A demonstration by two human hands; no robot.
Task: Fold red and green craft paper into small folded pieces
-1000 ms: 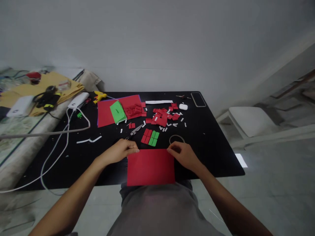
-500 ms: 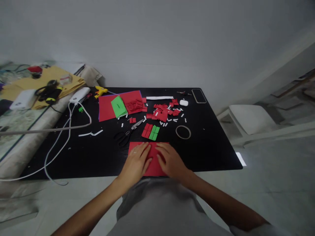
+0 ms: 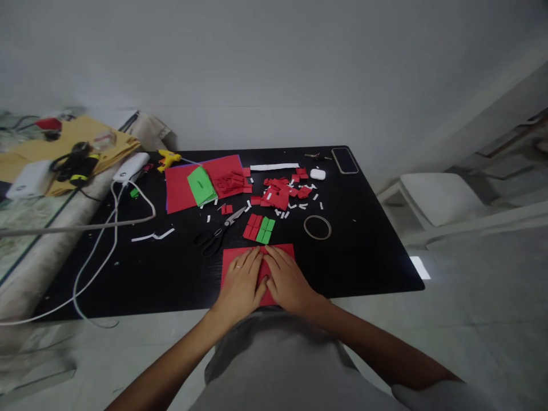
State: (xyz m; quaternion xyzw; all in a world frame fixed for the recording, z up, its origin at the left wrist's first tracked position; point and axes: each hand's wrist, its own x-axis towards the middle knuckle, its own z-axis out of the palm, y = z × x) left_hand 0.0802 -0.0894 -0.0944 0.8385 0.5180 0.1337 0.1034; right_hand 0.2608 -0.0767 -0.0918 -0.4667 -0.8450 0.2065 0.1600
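Observation:
A red sheet (image 3: 229,258) lies at the front edge of the black table (image 3: 363,257). My left hand (image 3: 242,282) rests flat on its left part, and my right hand (image 3: 287,279) lies flat on its right part. The fingertips of both hands are close together near the sheet's upper middle. Just beyond the sheet are folded red pieces (image 3: 252,226) beside green ones (image 3: 266,230). Black-handled scissors (image 3: 219,232) lie to the left of these, their blades pointing away. A round ring (image 3: 317,227) is to the right.
Farther back are a pile of red pieces (image 3: 277,195), green folded sheets (image 3: 201,185), a large red sheet (image 3: 177,188), a yellow glue gun (image 3: 168,159), a white case (image 3: 317,174) and a phone (image 3: 345,161). White cables (image 3: 115,228) cross the left side.
My right hand has moved left across the red sheet, closer to my left hand. The view has shifted slightly.

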